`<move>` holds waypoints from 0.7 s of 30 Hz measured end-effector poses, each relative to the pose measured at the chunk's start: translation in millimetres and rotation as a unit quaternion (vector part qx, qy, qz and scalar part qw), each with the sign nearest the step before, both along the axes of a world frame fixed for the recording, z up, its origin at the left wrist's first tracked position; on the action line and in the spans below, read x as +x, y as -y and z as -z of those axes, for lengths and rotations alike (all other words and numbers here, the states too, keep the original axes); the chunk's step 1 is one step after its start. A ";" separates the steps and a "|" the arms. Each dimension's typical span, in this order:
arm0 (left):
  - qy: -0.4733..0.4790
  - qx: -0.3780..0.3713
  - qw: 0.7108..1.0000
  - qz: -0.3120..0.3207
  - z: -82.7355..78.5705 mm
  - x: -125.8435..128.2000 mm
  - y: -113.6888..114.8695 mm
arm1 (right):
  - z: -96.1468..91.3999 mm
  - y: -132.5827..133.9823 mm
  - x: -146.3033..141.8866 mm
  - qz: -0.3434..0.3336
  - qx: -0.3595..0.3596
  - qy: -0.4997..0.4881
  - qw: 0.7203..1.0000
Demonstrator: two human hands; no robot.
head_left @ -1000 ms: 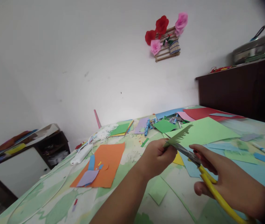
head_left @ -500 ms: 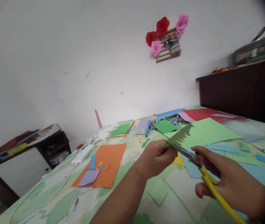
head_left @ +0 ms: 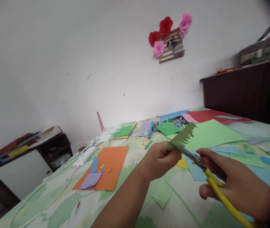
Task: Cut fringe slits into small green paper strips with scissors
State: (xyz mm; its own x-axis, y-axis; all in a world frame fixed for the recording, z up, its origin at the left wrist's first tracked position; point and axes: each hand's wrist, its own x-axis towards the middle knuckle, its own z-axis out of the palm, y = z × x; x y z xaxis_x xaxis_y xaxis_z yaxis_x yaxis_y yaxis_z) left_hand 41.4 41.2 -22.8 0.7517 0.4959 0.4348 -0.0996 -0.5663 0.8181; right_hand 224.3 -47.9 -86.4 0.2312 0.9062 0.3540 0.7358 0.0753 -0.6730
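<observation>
My left hand [head_left: 160,160] pinches the lower end of a dark green paper strip [head_left: 184,135], whose right edge is cut into a fringe. In my right hand [head_left: 239,183] is a pair of yellow-handled scissors [head_left: 223,196]. Their metal blades reach left to the strip, just beside my left fingertips. Behind the strip lies a large light green sheet [head_left: 216,134] on the table. Below my hands rests a small pale green paper piece [head_left: 162,193], with a thin green strip near it.
An orange sheet [head_left: 116,164] with scraps lies left, near a white power strip [head_left: 84,156] and its cord. Coloured papers, including a red sheet [head_left: 210,115], cover the back. A dark cabinet [head_left: 241,91] stands right. Paper flowers [head_left: 165,27] hang on the wall.
Both hands stay almost in place, with the blades still at the fringed strip. The strip has tilted very slightly; little else differs.
</observation>
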 end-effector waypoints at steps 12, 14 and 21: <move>-0.007 -0.036 0.999 -0.015 1.4 -0.2 -0.3 | -0.2 0.8 -0.5 -0.021 -0.041 -0.034 0.998; 0.002 -0.037 0.999 -0.012 1.2 0.6 0.8 | 6.7 -0.7 2.3 -0.033 -0.035 -0.042 0.998; 0.018 -0.020 0.999 -0.020 2.6 3.8 1.2 | 20.9 -2.4 9.0 -0.050 0.004 0.028 0.998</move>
